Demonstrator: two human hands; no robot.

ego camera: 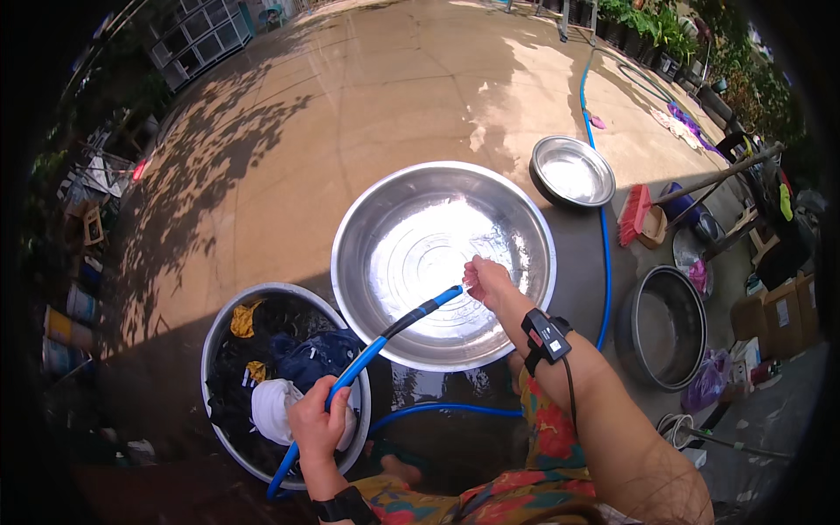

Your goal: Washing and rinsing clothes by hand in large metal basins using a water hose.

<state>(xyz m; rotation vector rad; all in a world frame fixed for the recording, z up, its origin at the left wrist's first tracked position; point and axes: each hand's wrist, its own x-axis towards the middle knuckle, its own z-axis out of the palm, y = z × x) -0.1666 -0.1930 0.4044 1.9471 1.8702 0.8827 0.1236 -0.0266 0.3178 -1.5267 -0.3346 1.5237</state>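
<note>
My left hand (319, 415) grips a blue hose (357, 364) whose end is wrapped in dark tape. The hose's mouth points right, over a large, shiny metal basin (443, 172). My right hand (486, 282) is just beyond the mouth, above the basin, its fingers curled. Water seems to run at the fingers; whether they pinch anything is hidden. Beneath my left hand, a second metal basin (220, 315) holds soaked dark cloth (230, 374), a navy garment (315, 354), a rolled white cloth (272, 410) and yellow pieces (245, 319).
A small metal basin (573, 172) stands at the far right, near a red-bristled broom (634, 215). Another deep basin (663, 328) rests tilted beside a purple plastic bag (705, 380) and cardboard boxes (777, 312). More hose (605, 275) runs along the wet concrete floor (394, 98).
</note>
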